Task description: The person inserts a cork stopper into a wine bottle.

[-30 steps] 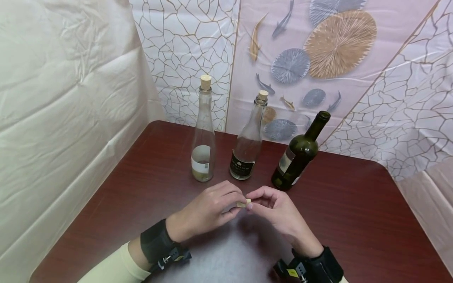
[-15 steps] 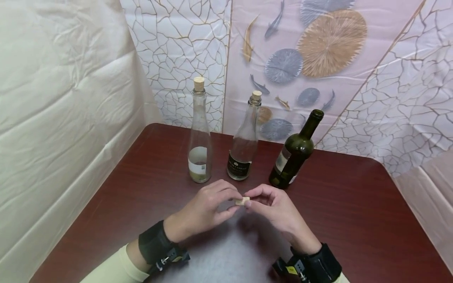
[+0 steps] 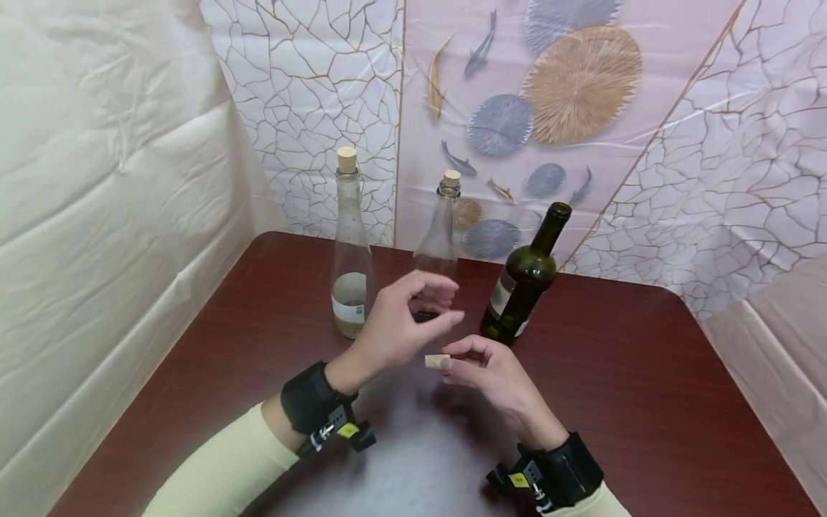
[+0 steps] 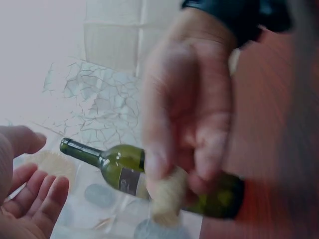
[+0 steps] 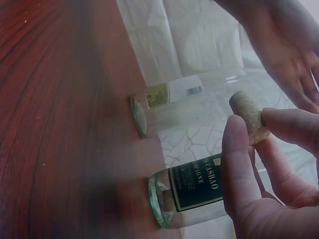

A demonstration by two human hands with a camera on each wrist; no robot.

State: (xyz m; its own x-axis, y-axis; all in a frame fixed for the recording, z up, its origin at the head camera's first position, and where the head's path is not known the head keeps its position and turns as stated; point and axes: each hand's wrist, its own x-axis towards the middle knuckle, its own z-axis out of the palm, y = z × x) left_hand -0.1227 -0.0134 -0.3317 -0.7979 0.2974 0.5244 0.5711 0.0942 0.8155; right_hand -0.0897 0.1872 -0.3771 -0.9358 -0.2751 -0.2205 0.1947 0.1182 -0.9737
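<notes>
Between thumb and fingers, my right hand pinches a small cork, which points left above the table. The right wrist view shows the same cork held at its lower end. My left hand is raised above and to the left of it, fingers bent loosely and apart from the thumb, holding nothing. Behind that hand stands a clear bottle with a dark label and a cork in its mouth. A green wine bottle with an uncorked mouth stands behind my right hand.
At the left stands another clear bottle with a pale label, a larger cork in its neck. All three bottles stand on the dark red table. Patterned cloth hangs behind the table, and plain pale cloth at the left.
My left hand has let go of the cork and moved up toward the middle bottle. The right hand keeps the cork. The head view has shifted slightly to the right.
</notes>
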